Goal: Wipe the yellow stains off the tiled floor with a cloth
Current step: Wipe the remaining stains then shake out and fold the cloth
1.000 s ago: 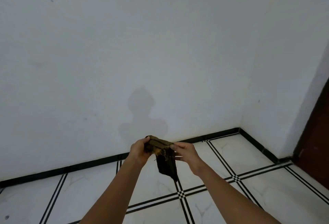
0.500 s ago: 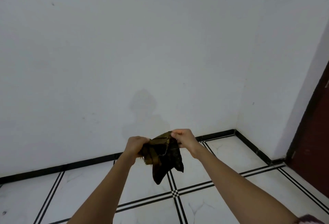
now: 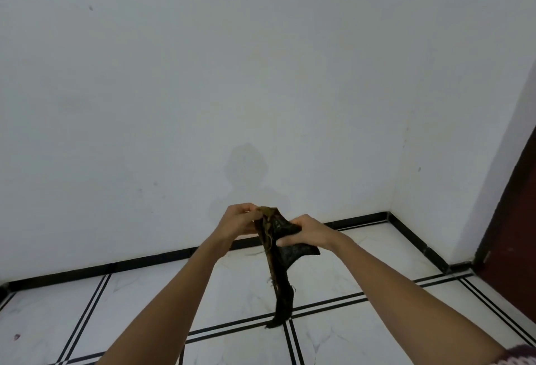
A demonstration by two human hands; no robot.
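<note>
A dark, frayed cloth (image 3: 280,269) with brownish-yellow patches hangs in the air between my two hands, its long tail drooping toward the floor. My left hand (image 3: 239,221) pinches its top edge. My right hand (image 3: 309,232) grips a fold on the right side. Both arms are stretched out in front of me, above the white tiled floor (image 3: 240,286) with black double lines. No yellow stain shows on the tiles in view.
A white wall (image 3: 203,103) fills most of the view, with a black skirting strip (image 3: 116,267) along its base. The room's corner is at the right, beside a dark red door (image 3: 513,225). A small dark speck (image 3: 16,336) lies on the floor far left.
The bunched cloth has been opened out and now hangs longer. My right hand moved down to the cloth's right side, and my left hand rose to the top edge.
</note>
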